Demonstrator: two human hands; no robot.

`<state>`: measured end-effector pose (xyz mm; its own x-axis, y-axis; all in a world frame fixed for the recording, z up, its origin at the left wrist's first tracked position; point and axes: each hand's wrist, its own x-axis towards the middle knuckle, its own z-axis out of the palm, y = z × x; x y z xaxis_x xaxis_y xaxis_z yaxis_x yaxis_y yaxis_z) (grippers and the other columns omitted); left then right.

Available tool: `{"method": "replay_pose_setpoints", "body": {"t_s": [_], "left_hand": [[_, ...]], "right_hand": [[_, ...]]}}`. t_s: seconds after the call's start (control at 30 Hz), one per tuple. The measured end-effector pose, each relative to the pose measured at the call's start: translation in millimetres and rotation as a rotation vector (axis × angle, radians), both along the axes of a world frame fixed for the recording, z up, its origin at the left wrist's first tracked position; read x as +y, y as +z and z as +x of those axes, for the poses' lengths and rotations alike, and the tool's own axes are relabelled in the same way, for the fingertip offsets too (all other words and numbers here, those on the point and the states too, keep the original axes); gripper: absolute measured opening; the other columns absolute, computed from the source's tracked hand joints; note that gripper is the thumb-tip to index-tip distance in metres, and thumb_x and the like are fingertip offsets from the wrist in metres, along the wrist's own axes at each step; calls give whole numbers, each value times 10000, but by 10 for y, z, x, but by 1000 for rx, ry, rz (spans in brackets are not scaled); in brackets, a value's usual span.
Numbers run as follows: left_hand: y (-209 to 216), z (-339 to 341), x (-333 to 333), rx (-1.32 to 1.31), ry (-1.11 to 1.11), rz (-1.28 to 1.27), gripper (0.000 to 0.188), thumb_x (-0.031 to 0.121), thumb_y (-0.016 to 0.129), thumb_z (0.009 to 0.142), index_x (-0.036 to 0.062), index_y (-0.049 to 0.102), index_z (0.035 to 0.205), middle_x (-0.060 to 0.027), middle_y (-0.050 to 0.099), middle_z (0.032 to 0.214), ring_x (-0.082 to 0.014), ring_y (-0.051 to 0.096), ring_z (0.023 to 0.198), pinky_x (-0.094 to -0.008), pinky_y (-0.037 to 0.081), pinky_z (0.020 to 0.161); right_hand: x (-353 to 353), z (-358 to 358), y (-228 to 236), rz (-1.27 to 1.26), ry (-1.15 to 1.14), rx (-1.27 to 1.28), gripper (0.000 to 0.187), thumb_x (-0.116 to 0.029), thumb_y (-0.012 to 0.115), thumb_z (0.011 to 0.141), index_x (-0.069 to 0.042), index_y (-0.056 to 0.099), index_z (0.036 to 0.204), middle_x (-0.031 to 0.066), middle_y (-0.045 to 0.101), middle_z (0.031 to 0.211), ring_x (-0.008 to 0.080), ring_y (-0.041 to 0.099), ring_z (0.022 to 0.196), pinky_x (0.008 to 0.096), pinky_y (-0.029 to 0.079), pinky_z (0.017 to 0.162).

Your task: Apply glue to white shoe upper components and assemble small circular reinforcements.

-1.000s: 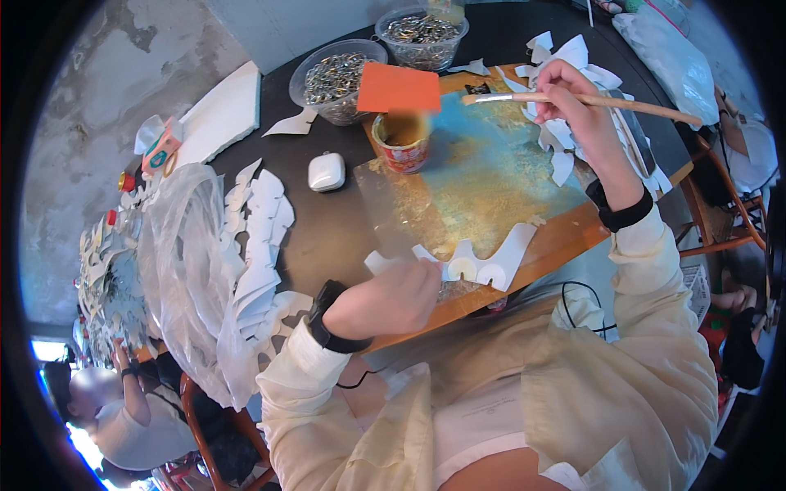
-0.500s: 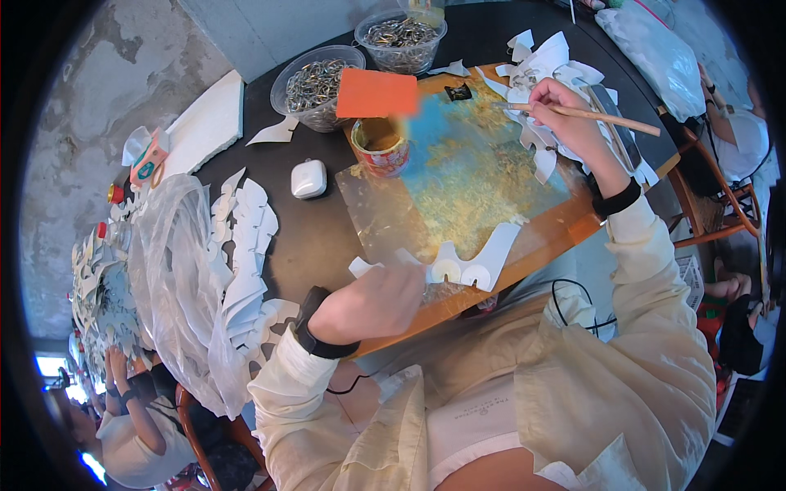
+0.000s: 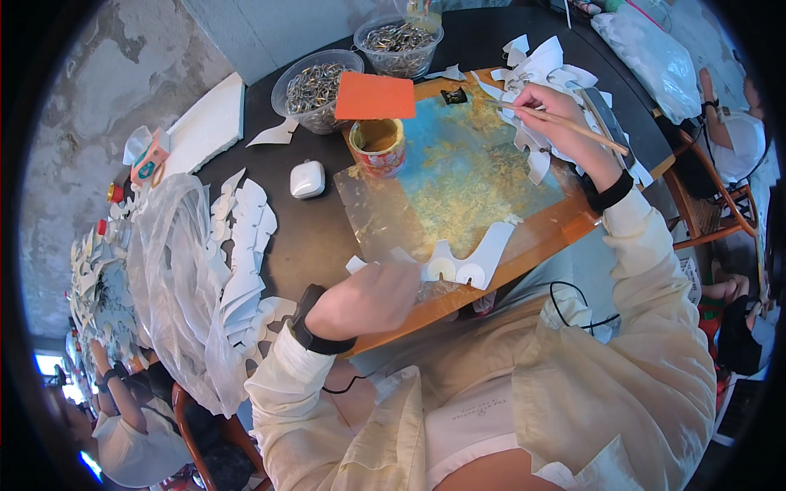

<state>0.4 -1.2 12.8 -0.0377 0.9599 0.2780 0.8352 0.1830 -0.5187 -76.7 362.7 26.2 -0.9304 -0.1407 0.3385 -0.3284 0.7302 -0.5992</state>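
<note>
Between the fingers of my right hand [image 3: 557,110] is a thin brush [image 3: 577,129] with a long wooden handle. Its tip points left, over the far right part of the stained work board. My left hand [image 3: 368,301] is closed at the board's near edge, on a white cut-out piece [image 3: 479,260] with two round lobes and a curved arm. The hand covers the left part of that piece, and its fingertips are mostly hidden. Beyond the piece stands an open can [image 3: 379,147] with yellowish stuff inside. An orange card [image 3: 375,96] is at its far rim.
The stained board [image 3: 483,176] lies on a dark table [image 3: 282,225]. Two clear tubs of metal rings [image 3: 315,92] stand at the back. White cut pieces [image 3: 544,69] pile up right, more [image 3: 246,237] left beside a plastic bag [image 3: 176,278]. A white earbud case [image 3: 308,179] lies mid-table. Other people sit at both sides.
My right hand has shifted slightly left and down, and the brush handle now slopes more steeply. My left hand has barely moved and stays on the white piece.
</note>
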Motion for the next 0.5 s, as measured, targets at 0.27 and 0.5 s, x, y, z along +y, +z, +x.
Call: {"method": "replay_pose_setpoints", "body": {"t_s": [0.27,0.5], "left_hand": [[-16,26,-12,-76,25,-10,281,67,644,729,-26,636,994,-7,515,762,-93,520,667,-213,388,496],[-18,20,-6,-93,15,7,269,71,645,731,-23,635,983,-5,511,754,-96,524,665,-216,393,498]], "right_hand": [[71,-54,-6,269,182,145,97,-85,578,853,-31,555,931,96,558,879,235,557,776,296,435,679],[13,6,58,187,40,106,103,-110,605,851,-26,569,900,96,577,845,223,568,750,292,448,666]]}}
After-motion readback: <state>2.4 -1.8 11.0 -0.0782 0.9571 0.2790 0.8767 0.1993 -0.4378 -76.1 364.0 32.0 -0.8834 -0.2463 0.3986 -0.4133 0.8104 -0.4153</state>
